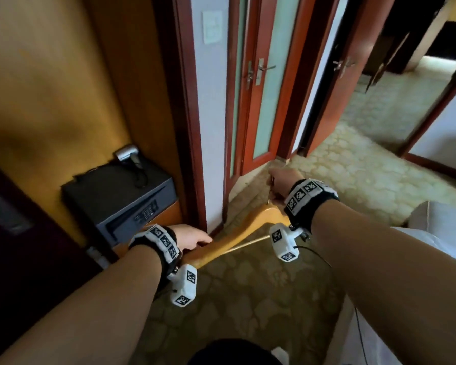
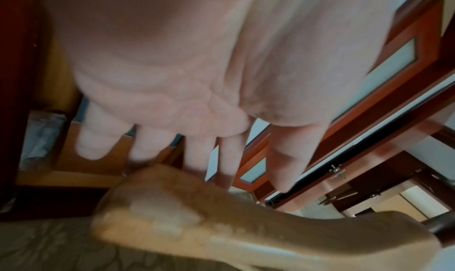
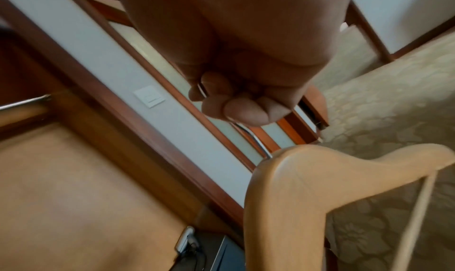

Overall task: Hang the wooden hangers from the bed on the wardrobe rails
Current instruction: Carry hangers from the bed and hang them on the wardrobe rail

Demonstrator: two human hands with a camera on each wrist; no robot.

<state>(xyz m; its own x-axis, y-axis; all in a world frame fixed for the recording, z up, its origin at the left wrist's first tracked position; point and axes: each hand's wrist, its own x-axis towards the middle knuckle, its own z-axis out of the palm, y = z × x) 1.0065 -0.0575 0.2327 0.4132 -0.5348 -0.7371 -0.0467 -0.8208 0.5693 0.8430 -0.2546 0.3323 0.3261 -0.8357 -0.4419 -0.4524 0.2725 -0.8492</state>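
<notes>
A light wooden hanger [image 1: 248,227] with a thin crossbar is held low over the carpet, in front of the open wardrobe. My right hand [image 1: 279,185] grips its metal hook [image 3: 256,139], fingers curled tight round the wire. My left hand [image 1: 195,239] is at the hanger's left end; in the left wrist view its fingers [image 2: 197,152] are nearly straight, their tips resting on the end of the hanger [image 2: 221,217], thumb held apart. A chrome rail [image 3: 24,102] shows at the left edge of the right wrist view, inside the wardrobe.
A dark grey safe [image 1: 121,198] stands on the wardrobe's low shelf with a silver hair dryer [image 1: 128,154] on top. Red-brown door frames and a glass-panelled door [image 1: 261,101] lie ahead. The white bed [image 1: 432,233] is at the right. Patterned carpet [image 1: 353,167] runs toward the hallway.
</notes>
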